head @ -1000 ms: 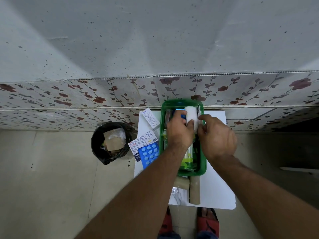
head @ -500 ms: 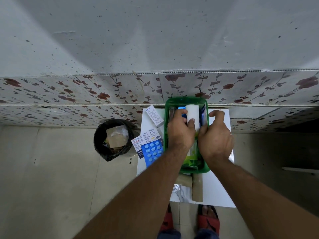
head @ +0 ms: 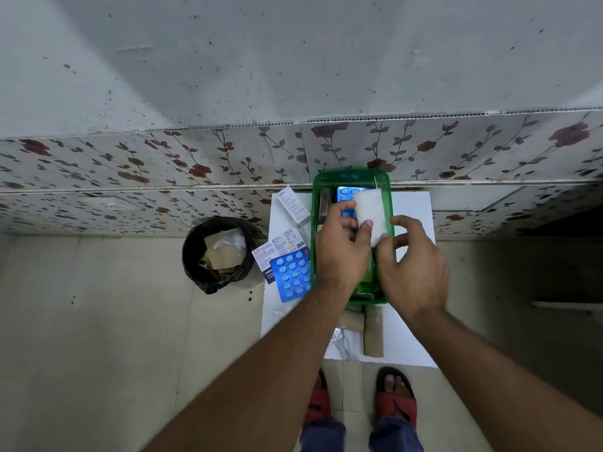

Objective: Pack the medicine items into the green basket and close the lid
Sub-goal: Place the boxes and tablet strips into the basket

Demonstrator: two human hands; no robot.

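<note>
The green basket [head: 350,177] stands on a small white table [head: 411,207] against the wall. Inside it lie a blue blister pack [head: 345,194] and a white bandage roll [head: 370,208]. My left hand [head: 341,252] is over the basket, its thumb pressed on the roll and its fingers curled on the blue pack. To the right, my right hand [head: 412,269] pinches the roll's near edge with its fingertips. Left of the basket lie a white medicine box [head: 293,206], a printed leaflet pack [head: 275,249] and a second blue blister pack [head: 292,275].
A black bin [head: 217,254] with paper and plastic stands on the floor to the left of the table. Brown rolls [head: 373,332] and a foil strip [head: 337,336] lie at the table's near edge. My sandalled feet are under that edge. A flowered tiled wall rises behind.
My right hand has moved in from the basket's right rim and now pinches the near edge of the white roll. My left hand stays on the roll.
</note>
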